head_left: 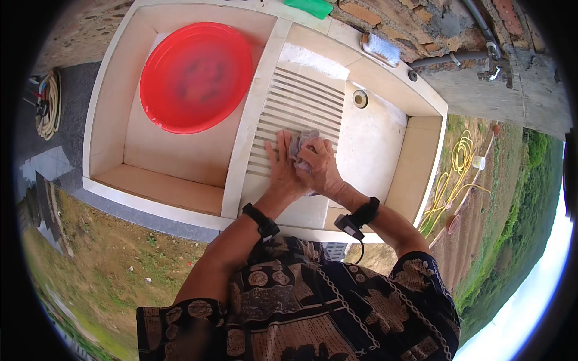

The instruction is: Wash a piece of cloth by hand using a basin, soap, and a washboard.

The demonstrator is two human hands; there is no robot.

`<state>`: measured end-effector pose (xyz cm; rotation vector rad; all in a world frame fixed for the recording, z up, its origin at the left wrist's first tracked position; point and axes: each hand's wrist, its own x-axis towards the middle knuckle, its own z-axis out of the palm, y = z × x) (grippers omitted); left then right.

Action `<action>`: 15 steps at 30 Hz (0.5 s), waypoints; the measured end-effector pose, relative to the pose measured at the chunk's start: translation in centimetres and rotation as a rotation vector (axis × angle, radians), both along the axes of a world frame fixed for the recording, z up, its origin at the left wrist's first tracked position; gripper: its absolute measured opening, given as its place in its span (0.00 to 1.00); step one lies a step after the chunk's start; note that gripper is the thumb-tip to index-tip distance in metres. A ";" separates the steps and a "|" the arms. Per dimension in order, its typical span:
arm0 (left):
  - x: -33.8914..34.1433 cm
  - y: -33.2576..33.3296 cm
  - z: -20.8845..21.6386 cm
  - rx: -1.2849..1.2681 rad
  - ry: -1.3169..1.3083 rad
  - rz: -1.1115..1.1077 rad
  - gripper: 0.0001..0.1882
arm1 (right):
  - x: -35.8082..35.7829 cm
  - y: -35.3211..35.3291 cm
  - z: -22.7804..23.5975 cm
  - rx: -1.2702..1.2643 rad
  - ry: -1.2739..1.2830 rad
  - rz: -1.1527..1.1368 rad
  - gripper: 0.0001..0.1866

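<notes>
A wet, greyish-purple cloth (299,146) lies bunched on the ridged washboard slope (310,90) of the sink. My right hand (321,163) is closed around it, its fingers curled over the top. Against the cloth's left side rests my left hand (285,171), its fingers stretched out and spread over the ridges. The two hands touch near the wrists, and part of the cloth is hidden under them.
A red basin (195,78) of cloudy water stands in the left compartment. On the back rim are a scrubbing brush (380,49) and a green object (309,7). The right compartment has a round drain (360,98). A tap (495,72) sticks out of the wall.
</notes>
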<state>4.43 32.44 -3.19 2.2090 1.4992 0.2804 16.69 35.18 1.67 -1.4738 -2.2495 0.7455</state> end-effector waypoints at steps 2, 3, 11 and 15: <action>-0.5 0.0 -0.1 0.058 0.141 -0.059 0.53 | 0.6 -4.3 1.1 0.087 0.093 0.066 0.09; -0.6 0.2 0.2 0.104 0.031 -0.074 0.53 | 0.8 -3.2 0.0 0.162 0.053 0.021 0.09; 0.6 0.7 2.7 -0.006 -0.054 -0.113 0.57 | 1.6 10.6 -4.5 0.307 -0.251 -0.166 0.06; -1.6 0.0 0.0 0.026 0.047 -0.070 0.53 | -0.8 1.9 -0.1 0.161 0.048 0.108 0.11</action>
